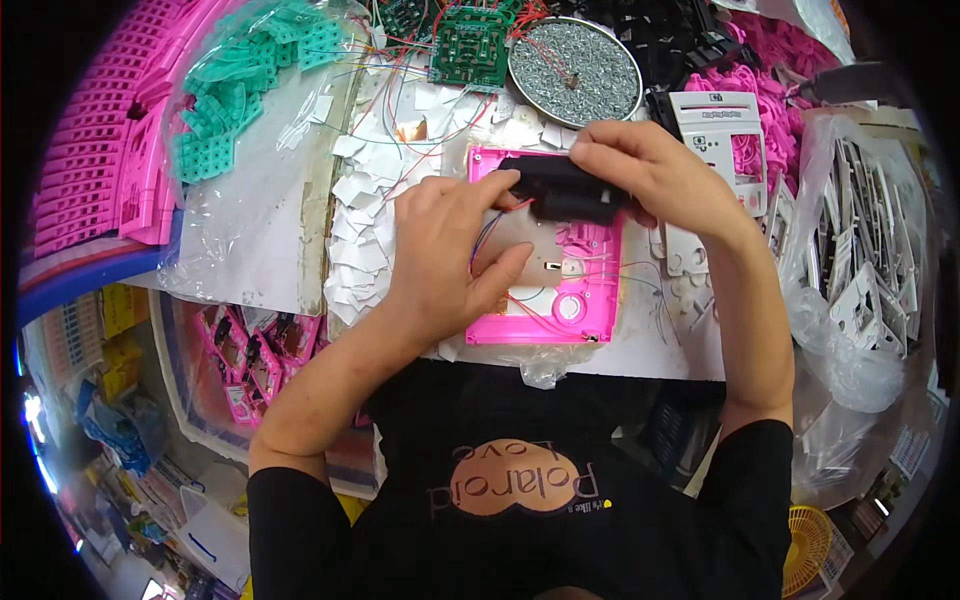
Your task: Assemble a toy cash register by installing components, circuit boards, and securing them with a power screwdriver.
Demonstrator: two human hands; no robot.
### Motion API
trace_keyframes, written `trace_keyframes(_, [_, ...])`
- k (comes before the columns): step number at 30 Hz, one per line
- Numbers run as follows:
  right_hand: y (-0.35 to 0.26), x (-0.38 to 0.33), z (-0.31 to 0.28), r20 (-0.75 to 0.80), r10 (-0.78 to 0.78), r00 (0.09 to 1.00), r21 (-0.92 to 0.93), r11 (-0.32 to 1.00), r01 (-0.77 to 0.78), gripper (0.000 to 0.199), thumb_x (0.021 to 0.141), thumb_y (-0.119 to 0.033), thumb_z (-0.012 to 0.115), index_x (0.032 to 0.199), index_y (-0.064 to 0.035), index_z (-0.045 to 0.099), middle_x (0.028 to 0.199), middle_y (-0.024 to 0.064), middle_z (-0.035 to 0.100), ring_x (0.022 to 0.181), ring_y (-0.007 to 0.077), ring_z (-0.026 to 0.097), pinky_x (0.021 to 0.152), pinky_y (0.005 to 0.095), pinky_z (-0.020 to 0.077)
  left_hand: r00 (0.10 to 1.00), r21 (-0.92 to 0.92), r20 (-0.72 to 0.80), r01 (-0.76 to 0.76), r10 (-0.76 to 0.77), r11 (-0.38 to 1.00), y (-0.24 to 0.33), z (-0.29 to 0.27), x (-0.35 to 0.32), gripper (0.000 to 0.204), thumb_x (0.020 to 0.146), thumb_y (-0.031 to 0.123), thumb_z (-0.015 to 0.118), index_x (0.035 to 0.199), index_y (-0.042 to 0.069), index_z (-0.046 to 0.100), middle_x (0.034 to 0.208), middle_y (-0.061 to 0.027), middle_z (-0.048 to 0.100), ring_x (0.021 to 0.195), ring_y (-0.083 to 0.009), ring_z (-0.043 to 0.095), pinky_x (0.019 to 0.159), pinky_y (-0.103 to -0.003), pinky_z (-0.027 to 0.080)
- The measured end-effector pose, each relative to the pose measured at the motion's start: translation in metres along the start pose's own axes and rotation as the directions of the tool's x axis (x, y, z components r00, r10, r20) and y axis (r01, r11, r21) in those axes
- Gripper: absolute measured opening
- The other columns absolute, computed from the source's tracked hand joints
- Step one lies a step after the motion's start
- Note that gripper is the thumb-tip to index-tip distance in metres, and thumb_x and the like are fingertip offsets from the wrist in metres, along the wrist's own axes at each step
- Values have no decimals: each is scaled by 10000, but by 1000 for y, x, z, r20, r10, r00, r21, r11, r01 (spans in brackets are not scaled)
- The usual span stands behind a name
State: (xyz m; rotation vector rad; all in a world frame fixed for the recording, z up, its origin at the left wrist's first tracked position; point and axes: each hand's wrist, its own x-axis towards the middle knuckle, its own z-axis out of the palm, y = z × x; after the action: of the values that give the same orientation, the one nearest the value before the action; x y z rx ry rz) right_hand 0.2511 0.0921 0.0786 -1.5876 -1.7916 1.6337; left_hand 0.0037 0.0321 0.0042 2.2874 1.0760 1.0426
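A black plastic part (pixel 568 192) is held over the upper half of a pink plastic casing (pixel 592 328). My right hand (pixel 665 178) is closed on its right end, thumb on top. At its left end the index fingertip of my left hand (pixel 440 250) touches it. That hand lies across the casing's left side, thumb stretched apart over the inside; its other fingertips are partly hidden. Red and blue wires (pixel 487 238) run between left thumb and index finger. Inside the casing are a pink ring (pixel 570 307), a small metal-topped switch (pixel 553 266) and more thin wires.
Small white pieces (pixel 360 210) cover the table left of the casing. Behind stand green circuit boards (pixel 470 48) and a round tray of small metal parts (pixel 575 75). Teal pads (pixel 225 110) lie at left, white panels (pixel 715 125) at right. Below left, a bin holds pink assemblies (pixel 262 365).
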Motion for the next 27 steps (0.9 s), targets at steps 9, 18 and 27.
trace_keyframes(9, [2, -11, 34, -298, -735, 609, -866, 476, 151, 377, 866, -392, 750, 1025, -55, 696, 939, 129, 686, 854, 314, 661, 728, 395, 553, 999, 238, 10, -41, 39, 970, 7, 3, -2, 506, 790, 211, 748, 1270, 74, 666, 1087, -37, 639, 1019, -241, 563, 924, -459, 326])
trace_keyframes(18, [28, -18, 28, -69, -708, 703, -790, 468, 395, 545, 756, -187, 821, 1266, -72, 668, 1188, 126, 641, 1192, 330, 557, 977, 449, 484, 1000, 207, -13, 6, -4, 978, 7, 5, 1, 613, 778, 208, 719, 1354, 39, 595, 1061, -71, 615, 1010, -257, 559, 925, -469, 329])
trace_keyframes(27, [30, -20, 26, 1, -577, 816, -853, 426, 302, 553, 796, -153, 795, 1306, -38, 612, 1348, 113, 596, 1278, 343, 532, 1011, 436, 497, 999, 252, 47, 12, -25, 968, 11, 1, 1, 665, 775, 179, 726, 1404, 31, 568, 1087, -89, 617, 1040, -287, 559, 963, -449, 343])
